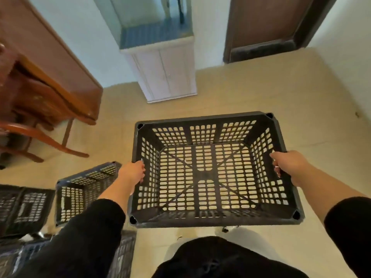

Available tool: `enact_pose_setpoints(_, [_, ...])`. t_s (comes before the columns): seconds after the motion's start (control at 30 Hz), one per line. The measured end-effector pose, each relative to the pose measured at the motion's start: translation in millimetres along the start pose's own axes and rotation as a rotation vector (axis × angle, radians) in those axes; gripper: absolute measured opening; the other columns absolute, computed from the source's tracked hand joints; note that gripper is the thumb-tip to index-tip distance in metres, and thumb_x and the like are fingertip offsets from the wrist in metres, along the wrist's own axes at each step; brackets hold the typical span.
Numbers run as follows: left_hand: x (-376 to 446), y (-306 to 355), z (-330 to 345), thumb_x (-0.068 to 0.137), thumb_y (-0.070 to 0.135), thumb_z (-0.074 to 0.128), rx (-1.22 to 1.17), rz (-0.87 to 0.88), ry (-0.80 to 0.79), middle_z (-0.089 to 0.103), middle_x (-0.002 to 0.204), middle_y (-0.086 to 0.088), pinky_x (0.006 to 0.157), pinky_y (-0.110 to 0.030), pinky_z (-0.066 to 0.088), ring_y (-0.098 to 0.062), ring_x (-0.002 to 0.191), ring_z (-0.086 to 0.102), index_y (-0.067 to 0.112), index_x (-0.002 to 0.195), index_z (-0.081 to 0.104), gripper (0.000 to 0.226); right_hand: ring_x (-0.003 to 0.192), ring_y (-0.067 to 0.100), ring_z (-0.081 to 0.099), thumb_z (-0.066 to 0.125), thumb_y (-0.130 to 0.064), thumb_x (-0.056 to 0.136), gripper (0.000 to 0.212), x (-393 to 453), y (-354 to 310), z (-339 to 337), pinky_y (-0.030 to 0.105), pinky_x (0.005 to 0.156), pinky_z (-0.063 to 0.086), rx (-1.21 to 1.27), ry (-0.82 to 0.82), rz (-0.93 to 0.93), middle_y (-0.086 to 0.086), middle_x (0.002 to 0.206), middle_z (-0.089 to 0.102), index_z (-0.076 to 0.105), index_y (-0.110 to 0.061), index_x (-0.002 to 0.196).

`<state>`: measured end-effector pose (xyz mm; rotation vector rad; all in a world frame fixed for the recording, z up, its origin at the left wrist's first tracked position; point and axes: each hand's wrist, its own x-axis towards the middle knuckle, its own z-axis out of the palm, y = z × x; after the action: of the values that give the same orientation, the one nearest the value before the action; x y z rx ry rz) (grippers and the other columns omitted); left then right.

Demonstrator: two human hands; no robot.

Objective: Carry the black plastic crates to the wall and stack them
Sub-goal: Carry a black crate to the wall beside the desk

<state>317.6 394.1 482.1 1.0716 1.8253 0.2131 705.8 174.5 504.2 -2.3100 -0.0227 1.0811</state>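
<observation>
While the beige floor (pixel 251 93) spreads wide below, a brown wooden table (pixel 46 63) stands at the left and a white cabinet (pixel 166 75) sits against the pale wall (pixel 208 33), beside a dark door (pixel 267 19). Held level above the floor, an empty black perforated crate (pixel 210 169) hangs open side up. More black crates (pixel 80 189) rest on the floor at lower left. Left hand (pixel 132 173) and right hand (pixel 289 167) are each clamped around opposite rims of the held crate.
</observation>
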Motion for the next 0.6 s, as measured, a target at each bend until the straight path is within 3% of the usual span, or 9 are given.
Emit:
enact_pose_setpoints(0.07, [-7.9, 34.9, 40.7, 0.104, 0.019, 0.05, 0.057, 0.046, -0.051, 0.054, 0.065, -0.009, 0.056, -0.034, 0.043, -0.021, 0.054, 0.049, 0.008, 0.078, 0.057, 0.029, 0.079, 0.033, 0.066, 0.066, -0.029, 0.098, 0.024, 12.6, 9.6, -40.1, 0.045, 0.076, 0.053, 0.061, 0.045, 0.037, 0.019, 0.093, 0.069, 0.062, -0.006, 0.099])
enact_pose_setpoints(0.23, [-28.4, 115.6, 136.4, 0.101, 0.024, 0.055, 0.179, 0.167, -0.117, 0.061, 0.065, -0.009, 0.059, -0.036, 0.048, -0.022, 0.055, 0.055, 0.006, 0.086, 0.063, 0.025, 0.074, 0.034, 0.067, 0.064, -0.028, 0.1, 0.024, 44.7, 31.4, -131.6, 0.044, 0.074, 0.054, 0.191, 0.121, 0.127, 0.02, 0.09, 0.068, 0.06, -0.005, 0.099])
enact_pose_setpoints(0.5, [-42.0, 244.8, 291.0, 0.1, 0.024, 0.058, 0.352, 0.296, -0.293, 0.062, 0.072, -0.011, 0.071, -0.042, 0.052, -0.025, 0.062, 0.056, 0.006, 0.091, 0.065, 0.021, 0.086, 0.037, 0.069, 0.063, -0.029, 0.101, 0.023, 94.9, 58.3, -232.4, 0.049, 0.081, 0.055, 0.389, 0.245, 0.298, 0.021, 0.096, 0.069, 0.06, -0.006, 0.1])
enact_pose_setpoints(0.6, [-38.9, 292.1, 359.1, 0.102, 0.023, 0.056, 0.417, 0.325, -0.377, 0.06, 0.072, -0.011, 0.068, -0.04, 0.05, -0.024, 0.062, 0.054, 0.006, 0.091, 0.064, 0.022, 0.092, 0.04, 0.069, 0.063, -0.03, 0.101, 0.024, 119.8, 59.6, -264.0, 0.051, 0.088, 0.055, 0.453, 0.297, 0.354, 0.021, 0.098, 0.068, 0.06, -0.006, 0.101])
